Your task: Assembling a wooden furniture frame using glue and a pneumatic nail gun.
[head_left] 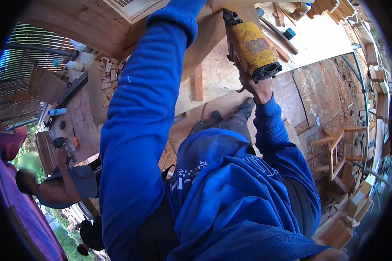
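Observation:
My right hand (258,89) is closed around the handle of a yellow nail gun (255,48) with black ends. The tool is scuffed and dirty, and its dark nose points toward the top, beside a wooden panel (204,45). Up past the top edge reaches my left arm (146,74) in a blue sleeve. Beyond its rolled cuff the left hand is out of sight, near a wooden frame (80,26) at the upper left.
A pale worktop (320,41) carries tools and wood strips. Small wood blocks (110,78) lie to the left. Another person (67,187) is at far left beside a board. An unfinished wooden chair (333,150) stands at right, near stacked timber (342,228).

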Demonstrator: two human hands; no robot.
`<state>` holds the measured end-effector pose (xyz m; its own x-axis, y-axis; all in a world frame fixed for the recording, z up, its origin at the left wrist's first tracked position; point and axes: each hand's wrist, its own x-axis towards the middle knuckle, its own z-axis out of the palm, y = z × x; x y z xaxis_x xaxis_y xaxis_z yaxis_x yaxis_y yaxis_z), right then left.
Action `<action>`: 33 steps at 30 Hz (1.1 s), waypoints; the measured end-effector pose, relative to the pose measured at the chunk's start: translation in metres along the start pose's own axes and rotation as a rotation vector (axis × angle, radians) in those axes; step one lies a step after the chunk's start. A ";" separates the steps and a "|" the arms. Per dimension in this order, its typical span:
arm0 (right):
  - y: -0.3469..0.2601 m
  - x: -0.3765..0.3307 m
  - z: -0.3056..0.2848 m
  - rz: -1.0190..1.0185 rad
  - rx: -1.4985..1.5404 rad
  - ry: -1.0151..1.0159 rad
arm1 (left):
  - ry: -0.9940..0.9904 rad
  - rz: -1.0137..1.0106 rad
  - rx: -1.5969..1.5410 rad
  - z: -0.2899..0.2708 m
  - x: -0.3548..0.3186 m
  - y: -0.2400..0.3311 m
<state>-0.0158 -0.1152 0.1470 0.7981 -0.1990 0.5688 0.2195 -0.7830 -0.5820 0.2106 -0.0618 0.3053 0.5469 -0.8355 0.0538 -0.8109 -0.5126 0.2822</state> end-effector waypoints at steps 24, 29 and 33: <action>-0.001 0.004 0.007 0.002 0.005 -0.099 | 0.045 -0.045 -0.120 -0.006 0.004 -0.010; 0.019 0.006 -0.013 0.019 -0.060 -0.019 | -0.032 -0.030 -0.154 -0.012 0.006 -0.008; 0.023 0.014 -0.009 0.033 -0.003 0.028 | -0.019 -0.033 -0.151 -0.013 0.003 -0.010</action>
<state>-0.0043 -0.1414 0.1469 0.7891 -0.2412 0.5650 0.1912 -0.7775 -0.5991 0.2230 -0.0571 0.3147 0.5672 -0.8232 0.0243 -0.7513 -0.5052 0.4247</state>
